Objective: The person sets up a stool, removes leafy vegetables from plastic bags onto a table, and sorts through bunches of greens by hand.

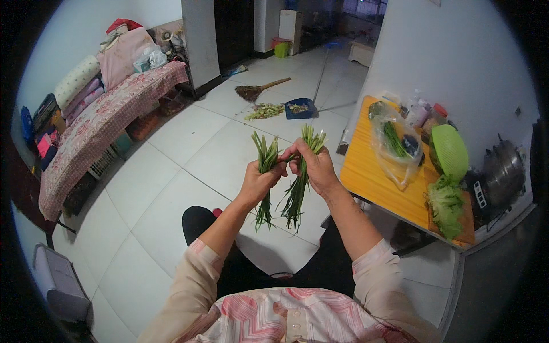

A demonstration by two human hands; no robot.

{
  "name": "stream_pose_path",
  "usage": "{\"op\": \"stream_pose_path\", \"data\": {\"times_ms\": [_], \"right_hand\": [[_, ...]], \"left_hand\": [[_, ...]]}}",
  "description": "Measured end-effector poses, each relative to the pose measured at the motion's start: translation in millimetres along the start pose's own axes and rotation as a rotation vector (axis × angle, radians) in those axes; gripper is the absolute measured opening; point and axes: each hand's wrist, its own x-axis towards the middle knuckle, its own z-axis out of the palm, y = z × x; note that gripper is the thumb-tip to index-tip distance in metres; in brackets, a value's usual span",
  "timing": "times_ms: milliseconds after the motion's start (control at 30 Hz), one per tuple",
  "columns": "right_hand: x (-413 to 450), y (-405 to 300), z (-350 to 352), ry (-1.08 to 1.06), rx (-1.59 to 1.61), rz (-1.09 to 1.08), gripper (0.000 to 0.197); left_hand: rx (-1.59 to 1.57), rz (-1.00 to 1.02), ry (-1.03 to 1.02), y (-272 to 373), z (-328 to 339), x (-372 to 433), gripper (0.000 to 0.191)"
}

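Note:
Two bunches of long green leafy stalks, like garlic chives, are held up over my lap. My left hand grips the left bunch around its middle, pale cut ends upward and dark leaf tips hanging down. Around the right bunch my right hand is closed, its pale ends standing above the fingers. The fingertips of both hands come close together between the bunches. Whether they pinch a stalk there is hard to tell.
On the tiled floor ahead lie vegetable trimmings, a broom and a blue dustpan. At right, a yellow table bears a plastic bag of greens, a green colander and lettuce. A cloth-covered bench runs along the left.

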Motion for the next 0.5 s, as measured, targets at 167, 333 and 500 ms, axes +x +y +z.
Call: {"op": "stream_pose_path", "data": {"times_ms": [167, 333, 500], "right_hand": [[17, -8, -14, 0.125, -0.028, -0.044, 0.038], [54, -31, -40, 0.408, 0.070, -0.154, 0.027], [92, -33, -77, 0.524, 0.276, -0.307, 0.025]], "left_hand": [[-0.036, 0.009, -0.059, -8, -13, 18, 0.022], [-0.061, -0.039, -0.056, -41, -61, 46, 0.023], [-0.080, -0.135, 0.188, -80, -118, 65, 0.021]]}}
